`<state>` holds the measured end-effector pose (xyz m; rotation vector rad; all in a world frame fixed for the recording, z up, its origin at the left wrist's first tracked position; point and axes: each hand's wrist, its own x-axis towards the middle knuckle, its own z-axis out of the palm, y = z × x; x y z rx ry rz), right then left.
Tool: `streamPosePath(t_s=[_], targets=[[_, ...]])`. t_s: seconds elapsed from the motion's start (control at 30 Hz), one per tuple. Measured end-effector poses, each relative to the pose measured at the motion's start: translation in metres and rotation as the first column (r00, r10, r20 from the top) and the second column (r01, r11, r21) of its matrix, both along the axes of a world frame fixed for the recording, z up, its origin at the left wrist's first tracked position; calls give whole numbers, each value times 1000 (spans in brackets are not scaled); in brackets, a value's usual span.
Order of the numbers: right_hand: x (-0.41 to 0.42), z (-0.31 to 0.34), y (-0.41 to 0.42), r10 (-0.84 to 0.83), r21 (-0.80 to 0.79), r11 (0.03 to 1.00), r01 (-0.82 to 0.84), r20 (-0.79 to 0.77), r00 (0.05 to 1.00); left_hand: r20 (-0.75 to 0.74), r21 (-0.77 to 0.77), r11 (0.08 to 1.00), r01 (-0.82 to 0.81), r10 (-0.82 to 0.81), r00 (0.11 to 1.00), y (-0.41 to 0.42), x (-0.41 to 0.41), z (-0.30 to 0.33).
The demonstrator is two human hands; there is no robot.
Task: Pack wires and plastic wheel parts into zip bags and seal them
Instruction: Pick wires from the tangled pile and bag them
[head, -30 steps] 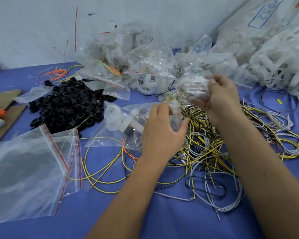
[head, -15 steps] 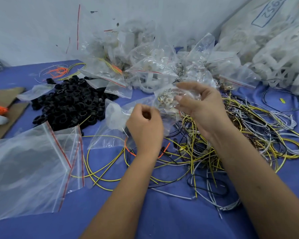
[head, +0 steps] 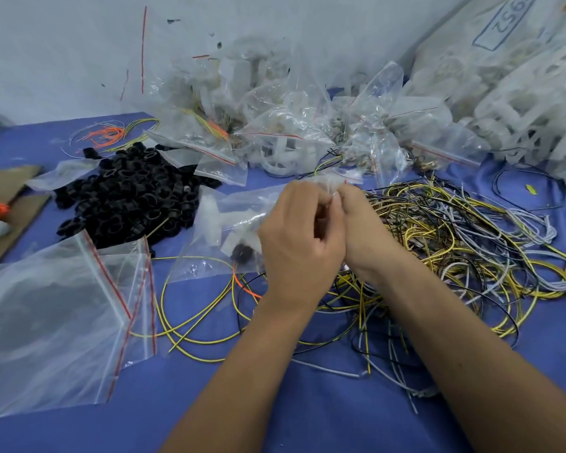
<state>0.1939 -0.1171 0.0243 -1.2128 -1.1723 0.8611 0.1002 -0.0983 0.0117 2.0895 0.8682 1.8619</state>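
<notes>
Head view, the only one. Left hand (head: 299, 237) and right hand (head: 356, 230) meet knuckle to knuckle just above frame centre, fingers curled and pinching the mouth of the zip bag (head: 229, 223); the pinch point itself is hidden behind the fingers, so whether the strip is mated cannot be told. The bag trails off toward 9 o'clock from the hands, lying on the blue table (head: 307, 403), with white parts and one dark piece inside. Likely step: pressing the seal shut. Risks, as judgement: a wire end or fold of film caught in the strip would leave a gap; trapped air could pop it open; pulling the bag up might snag the orange and yellow wires (head: 190, 325) lying under it at 6 o'clock. Around: tangled wire heap (head: 455, 240) at 3 o'clock, touching the right wrist and crowding any set-down spot; black rings (head: 128, 201) piled at 9 o'clock; empty bags (head: 53, 322) at 8 o'clock, red strips showing; filled bags (head: 275, 125) heaped at 12 o'clock against the wall; white plastic parts (head: 520, 109) stacked at 2 o'clock; cardboard (head: 0, 191) at the far left edge.
</notes>
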Motion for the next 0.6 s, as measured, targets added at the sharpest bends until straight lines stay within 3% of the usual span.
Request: streamPosePath(t_s=[0.07, 0.1, 0.13, 0.2, 0.23, 0.3, 0.33, 0.4, 0.47, 0.6], targets=[[-9, 4, -4, 222, 54, 975, -216, -350, 910, 12, 45, 999, 16, -17, 1000, -3, 0, 4], [-9, 4, -6, 281, 77, 958, -275, -420, 863, 13, 59, 998, 21, -21, 1000, -4, -1, 5], [-8, 4, -8, 304, 73, 951, -300, -391, 869, 10, 65, 998, 23, -23, 1000, -5, -1, 5], [-3, 4, -8, 228, 57, 972, -226, -31, 973, -2, 52, 998, 23, -23, 1000, -4, -2, 3], [2, 4, -6, 139, 70, 985, -155, 192, 971, -4, 35, 999, 26, -26, 1000, -3, -2, 1], [6, 6, -3, -43, 100, 995, -9, 508, 860, 8, 3, 1000, 25, -25, 1000, 0, -3, -1], [5, 6, -3, -85, 119, 993, 24, 535, 840, 15, 0, 1000, 22, -22, 1000, 0, -3, -1], [-2, 3, -1, -40, 126, 992, -6, 355, 934, 13, 10, 1000, 29, -30, 999, -1, -2, 0], [-6, -3, -2, 70, 55, 995, -85, 231, 971, 14, 21, 999, 45, -45, 999, -3, -2, 0], [-6, -2, -5, 337, -28, 941, -337, 178, 925, 86, -19, 998, 52, -50, 995, -1, -4, -1]])
